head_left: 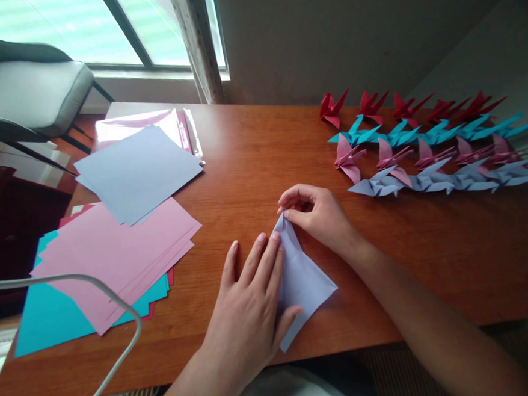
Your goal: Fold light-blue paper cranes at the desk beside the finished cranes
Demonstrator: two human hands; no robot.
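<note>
A partly folded sheet of pale lavender origami paper [303, 279] lies on the wooden table near its front edge, one narrow point aimed away from me. My left hand [255, 295] rests flat on the paper's left side, fingers stretched and slightly spread, covering that edge. At the far tip, my right hand [314, 215] pinches the paper between thumb and fingers. Creases run down from the pinched tip, and a wider corner sticks out to the right.
Rows of red, turquoise, pink and lavender paper cranes [380, 184] stand at the back right. Loose grey-blue sheets [140, 170], pink sheets [123, 250] and turquoise sheets [50, 318] overlap on the left. A white cable [117, 299] arcs across the front left. Behind stands a chair [30, 93].
</note>
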